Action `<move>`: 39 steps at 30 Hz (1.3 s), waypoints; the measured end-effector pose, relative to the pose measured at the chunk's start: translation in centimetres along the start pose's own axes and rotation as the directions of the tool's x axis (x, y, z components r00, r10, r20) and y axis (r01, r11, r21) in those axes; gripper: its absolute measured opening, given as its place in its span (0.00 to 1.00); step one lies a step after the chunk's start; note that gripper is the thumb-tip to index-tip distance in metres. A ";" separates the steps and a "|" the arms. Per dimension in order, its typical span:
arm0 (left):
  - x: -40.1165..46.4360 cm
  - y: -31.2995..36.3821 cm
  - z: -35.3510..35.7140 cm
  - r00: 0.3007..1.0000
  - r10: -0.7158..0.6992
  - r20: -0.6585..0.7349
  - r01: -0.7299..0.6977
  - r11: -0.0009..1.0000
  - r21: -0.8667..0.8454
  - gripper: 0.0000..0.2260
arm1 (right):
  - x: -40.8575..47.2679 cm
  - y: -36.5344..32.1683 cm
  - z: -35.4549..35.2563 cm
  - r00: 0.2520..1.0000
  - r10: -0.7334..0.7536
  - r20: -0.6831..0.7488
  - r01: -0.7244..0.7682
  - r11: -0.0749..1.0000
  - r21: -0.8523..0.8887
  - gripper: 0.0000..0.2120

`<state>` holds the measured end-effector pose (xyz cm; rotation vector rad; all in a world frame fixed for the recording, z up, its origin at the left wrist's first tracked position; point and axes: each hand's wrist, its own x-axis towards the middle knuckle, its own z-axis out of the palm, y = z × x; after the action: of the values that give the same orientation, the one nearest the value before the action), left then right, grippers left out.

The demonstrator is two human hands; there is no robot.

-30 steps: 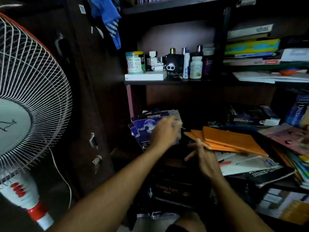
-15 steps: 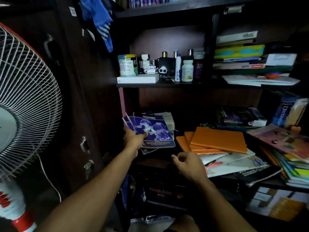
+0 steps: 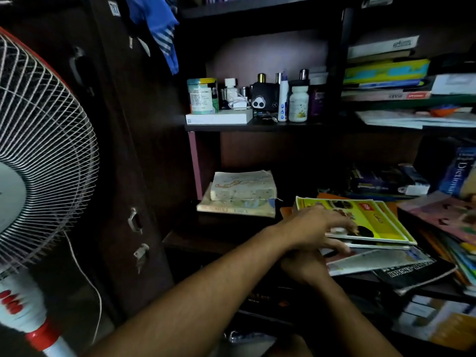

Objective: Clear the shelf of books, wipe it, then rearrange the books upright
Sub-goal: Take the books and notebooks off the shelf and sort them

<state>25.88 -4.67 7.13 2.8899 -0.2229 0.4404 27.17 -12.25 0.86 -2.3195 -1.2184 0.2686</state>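
On the dark shelf (image 3: 206, 235), a worn pale stack of books (image 3: 239, 197) lies flat at the left end. To its right a thin yellow-covered book (image 3: 378, 222) tops a messy pile of flat books, with a white magazine (image 3: 373, 261) and a black book (image 3: 412, 274) lower down. My left hand (image 3: 316, 228) reaches across and grips the yellow book, fingers on its cover and thumb under its near edge. My right hand (image 3: 304, 269) sits just beneath my left forearm at the pile's near edge; its fingers are hidden.
A standing fan (image 3: 38, 163) fills the left side, next to a dark cabinet door (image 3: 116, 176). Bottles and jars (image 3: 257, 99) crowd the shelf above. A blue dictionary (image 3: 461, 171) and more loose books (image 3: 450, 222) lie at the right, and flat book stacks (image 3: 386, 73) sit top right.
My left hand carried the thin blue-covered books from the shelf's left end to the right; they now lie yellow side up on the orange books. The pale stack is uncovered.
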 end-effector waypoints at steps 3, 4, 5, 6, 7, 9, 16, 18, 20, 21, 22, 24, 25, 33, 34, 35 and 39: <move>-1.1 -1.9 -0.7 0.992 -0.078 -0.097 0.066 0.990 -0.121 0.17 | 0.4 0.1 -0.2 1.000 -0.006 0.029 0.001 0.986 0.168 0.28; -1.8 -3.0 -0.8 0.973 -0.157 -0.171 0.128 0.977 -0.171 0.15 | 0.4 0.1 -0.2 1.000 0.016 -0.004 -0.014 0.965 0.260 0.28; -2.8 -4.4 -0.9 0.940 -0.243 -0.240 0.201 0.961 -0.189 0.15 | 0.6 0.4 0.0 0.998 0.044 -0.043 -0.025 0.930 0.366 0.26; -4.1 -6.2 -0.9 0.898 -0.335 -0.286 0.298 0.940 -0.168 0.16 | 0.6 0.3 0.0 0.994 0.075 -0.081 -0.033 0.903 0.428 0.25; -5.8 -8.4 -0.7 0.851 -0.433 -0.299 0.422 0.901 -0.102 0.19 | 0.7 0.2 0.2 0.991 0.079 -0.106 -0.023 0.892 0.452 0.25; -9.4 -12.6 0.2 0.753 -0.610 -0.247 0.640 0.766 0.059 0.29 | 0.4 -0.3 0.1 0.987 0.091 -0.132 -0.027 0.904 0.428 0.29; -10.5 -15.0 1.7 0.664 -0.716 -0.216 0.748 0.645 0.159 0.36 | 0.2 -1.2 0.1 0.987 0.051 -0.150 -0.020 0.979 0.202 0.28; -10.3 -15.5 1.5 0.616 -0.762 -0.201 0.788 0.599 0.144 0.41 | 0.2 -1.3 0.2 0.985 0.033 -0.167 -0.001 0.982 0.188 0.27; -9.9 -15.6 1.3 0.603 -0.779 -0.172 0.796 0.572 0.199 0.43 | 0.5 -1.2 0.4 0.985 0.021 -0.174 0.011 0.984 0.178 0.27; -9.6 -15.5 1.1 0.598 -0.784 -0.167 0.799 0.566 0.205 0.43 | 0.6 -1.2 0.4 0.984 0.021 -0.175 0.009 0.986 0.168 0.26; -9.4 -15.4 1.0 0.594 -0.786 -0.170 0.802 0.564 0.197 0.44 | 0.8 -1.1 0.4 0.984 0.030 -0.175 -0.001 0.987 0.160 0.26; -9.2 -15.3 0.7 0.580 -0.793 -0.187 0.815 0.558 0.157 0.48 | 0.9 -1.2 0.8 0.980 0.017 -0.201 0.009 0.991 0.132 0.25; -9.2 -15.4 0.6 0.572 -0.798 -0.189 0.820 0.554 0.143 0.49 | 1.0 -1.3 1.0 0.978 0.010 -0.209 0.014 0.994 0.110 0.25; -9.1 -15.5 0.9 0.565 -0.788 -0.246 0.825 0.530 0.196 0.45 | 1.5 -1.6 1.9 0.976 -0.006 -0.217 0.014 0.999 0.033 0.14; -9.0 -15.3 0.8 0.570 -0.780 -0.259 0.821 0.527 0.221 0.44 | 1.4 -1.6 1.8 0.976 -0.007 -0.216 0.015 0.999 0.035 0.12; -9.1 -15.0 0.7 0.578 -0.770 -0.269 0.814 0.524 0.251 0.42 | 1.4 -1.5 1.8 0.977 -0.010 -0.213 0.017 0.999 0.033 0.11; -10.2 -13.1 1.2 0.634 -0.694 -0.341 0.772 0.544 0.327 0.35 | 1.6 -1.4 2.1 0.979 -0.006 -0.204 0.012 1.000 0.028 0.11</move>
<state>18.97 8.89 0.44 2.9473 1.2698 0.6145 26.27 -9.62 -0.10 -2.2532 -1.1155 0.0433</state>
